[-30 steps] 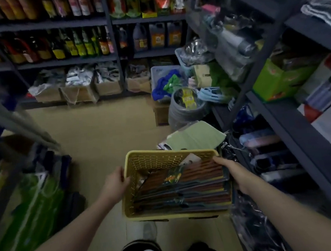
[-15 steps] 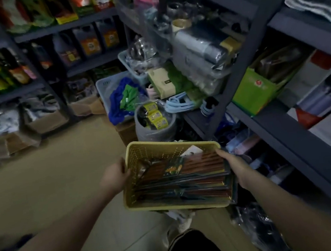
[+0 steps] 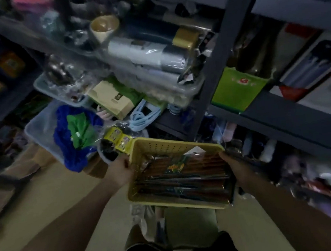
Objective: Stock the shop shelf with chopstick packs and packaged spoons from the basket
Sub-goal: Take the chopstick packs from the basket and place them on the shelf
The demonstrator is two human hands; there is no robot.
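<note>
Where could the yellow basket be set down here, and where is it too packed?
Free: the tan floor left of the yellow basket, below the clear bin of blue cloth. Crowded: the dark shelf beside the green box, and the levels around it. Left hand and right hand both grip the basket.
</note>
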